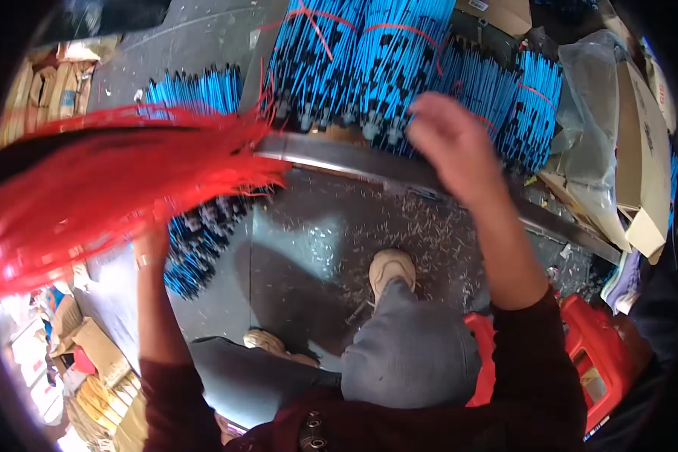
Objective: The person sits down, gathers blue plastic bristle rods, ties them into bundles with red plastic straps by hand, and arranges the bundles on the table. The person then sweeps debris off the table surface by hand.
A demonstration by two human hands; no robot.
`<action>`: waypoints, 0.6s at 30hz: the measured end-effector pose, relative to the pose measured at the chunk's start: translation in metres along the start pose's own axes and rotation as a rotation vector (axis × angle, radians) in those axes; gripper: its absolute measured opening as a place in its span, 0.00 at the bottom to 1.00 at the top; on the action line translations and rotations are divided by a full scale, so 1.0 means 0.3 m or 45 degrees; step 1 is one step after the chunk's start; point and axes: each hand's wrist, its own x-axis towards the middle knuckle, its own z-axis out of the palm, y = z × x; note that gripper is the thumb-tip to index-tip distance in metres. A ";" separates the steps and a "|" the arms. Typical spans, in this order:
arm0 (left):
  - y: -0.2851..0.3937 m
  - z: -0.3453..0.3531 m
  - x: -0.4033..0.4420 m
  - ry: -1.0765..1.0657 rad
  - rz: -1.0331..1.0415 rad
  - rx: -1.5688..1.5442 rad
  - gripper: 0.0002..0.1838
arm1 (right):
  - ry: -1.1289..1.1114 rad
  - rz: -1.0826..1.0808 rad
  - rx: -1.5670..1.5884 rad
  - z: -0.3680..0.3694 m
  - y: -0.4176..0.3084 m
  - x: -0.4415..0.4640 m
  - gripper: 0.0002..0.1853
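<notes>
A large bundle of thin red plastic strips (120,188), smeared by motion, spreads across the left side. My left hand (153,242) is closed on its underside, with the fingers mostly hidden by the strips. The bundle's right end lies over a metal rail (339,157). My right hand (456,143) is raised above the rail, blurred, its fingers loosely curled and apart with nothing visible between them. Just behind it stand bundles of thin blue rods with black fittings (399,68), tied with red strips.
More blue rods (196,90) stand at the upper left, with others (535,113) at right. An opened cardboard box (636,143) and clear plastic bag (591,120) lie at far right. A red stool (599,354) stands beside my leg. Small scraps litter the floor (422,233).
</notes>
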 end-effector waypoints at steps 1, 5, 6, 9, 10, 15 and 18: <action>0.127 -0.106 -0.089 -0.312 -0.064 -0.628 0.18 | 0.191 0.057 0.078 -0.046 0.042 0.069 0.25; 0.535 -0.390 -0.221 -1.016 0.945 -1.300 0.07 | 0.416 0.328 0.100 -0.088 0.117 0.299 0.46; 0.617 -0.448 -0.147 -0.809 1.469 -0.992 0.07 | 0.290 0.459 0.198 -0.068 0.169 0.348 0.59; 0.862 -0.562 0.101 -0.190 0.546 -1.738 0.12 | 0.356 0.492 -0.042 0.066 0.156 0.388 0.65; 0.909 -0.509 0.247 0.199 0.509 -1.835 0.20 | 0.411 0.426 -0.075 0.091 0.172 0.393 0.65; 0.930 -0.431 0.631 0.052 0.233 -0.945 0.37 | 0.380 0.533 0.000 0.063 0.158 0.386 0.61; 1.020 -0.406 0.546 0.422 0.193 -0.680 0.39 | 0.345 0.554 0.016 0.031 0.157 0.389 0.60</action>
